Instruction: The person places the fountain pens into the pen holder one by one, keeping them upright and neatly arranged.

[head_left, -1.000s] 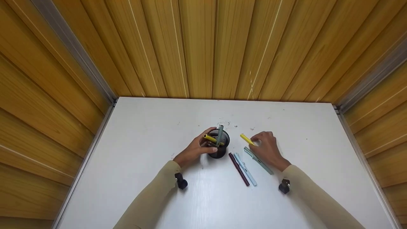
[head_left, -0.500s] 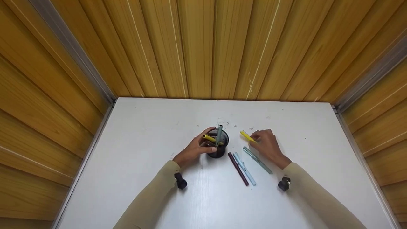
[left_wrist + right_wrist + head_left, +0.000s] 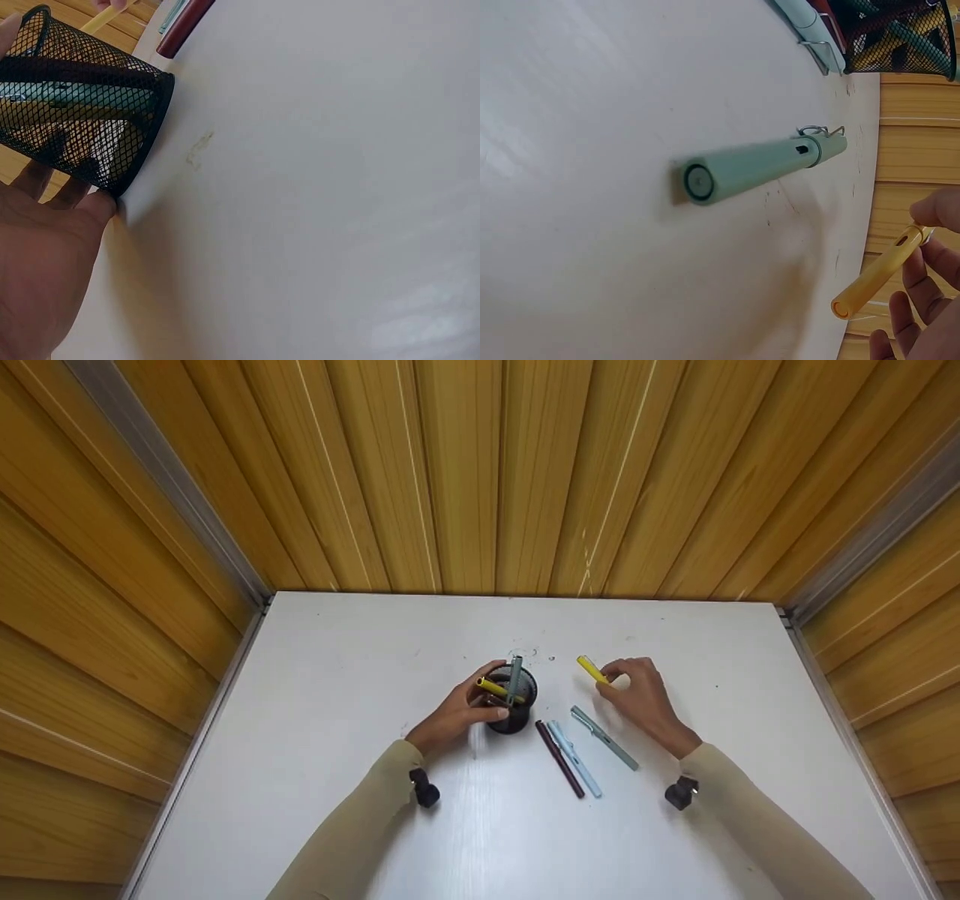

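Note:
My left hand (image 3: 454, 714) grips a black mesh pen cup (image 3: 511, 725) from its left side, thumb across the near side. Inside the cup lean a yellow pen (image 3: 491, 687), a grey-green pen (image 3: 515, 675) and a dark one, seen through the mesh (image 3: 97, 94) in the left wrist view. To the right, my right hand (image 3: 643, 699) pinches another yellow pen (image 3: 591, 668) between thumb and fingers. The right wrist view has this yellow pen (image 3: 877, 277) held above the table. Below that hand a green pen (image 3: 606, 740) lies on the white tabletop.
A dark red pen (image 3: 560, 760) and a light blue pen (image 3: 575, 760) lie side by side in front of the cup. The white table (image 3: 337, 675) meets wood-look panel walls (image 3: 465, 472) at the back and sides.
My right hand has moved a little right and toward the back with the yellow pen, away from the green pen. The left hand and the cup have stayed in place.

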### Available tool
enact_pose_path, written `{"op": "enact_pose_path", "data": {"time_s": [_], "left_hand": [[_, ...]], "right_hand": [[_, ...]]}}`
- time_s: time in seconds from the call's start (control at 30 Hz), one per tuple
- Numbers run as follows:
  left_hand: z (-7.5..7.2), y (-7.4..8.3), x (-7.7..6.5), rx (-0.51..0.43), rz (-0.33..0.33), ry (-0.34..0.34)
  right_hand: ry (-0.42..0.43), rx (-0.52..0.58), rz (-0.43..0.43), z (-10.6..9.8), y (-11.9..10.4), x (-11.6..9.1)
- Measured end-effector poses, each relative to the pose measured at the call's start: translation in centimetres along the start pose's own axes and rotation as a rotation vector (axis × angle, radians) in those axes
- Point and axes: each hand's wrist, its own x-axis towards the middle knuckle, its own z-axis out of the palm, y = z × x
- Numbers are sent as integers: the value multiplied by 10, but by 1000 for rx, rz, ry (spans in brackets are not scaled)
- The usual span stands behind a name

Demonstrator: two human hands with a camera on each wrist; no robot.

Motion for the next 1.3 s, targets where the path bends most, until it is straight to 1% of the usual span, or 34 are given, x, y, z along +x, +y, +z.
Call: {"op": "enact_pose_path", "data": {"time_s": [0.27,0.43,0.57,0.7,0.8,1.03,1.3], "left_hand": [[0,1,0,-9,14,-8],[-1,1,0,-6,10,-6],[0,1,-1,-2,-1,-1],[0,1,-2,-19,-11,-2],[1,1,-2,-36,-9,-8],[0,2,0,-21,1,-8],[-1,1,1,-26,-12,3]], "right_hand": [[17,22,-14,-6,-3,-3],[23,25,-18,-7,-6,-5],[34,35,-36,-9,-9,-7],[42,46,-56,-11,-10,-9],[42,52,-60,-13,-12,-11],[43,68,-59,-16,-19,-12],[52,66,-82,-17,-24,-16]]}}
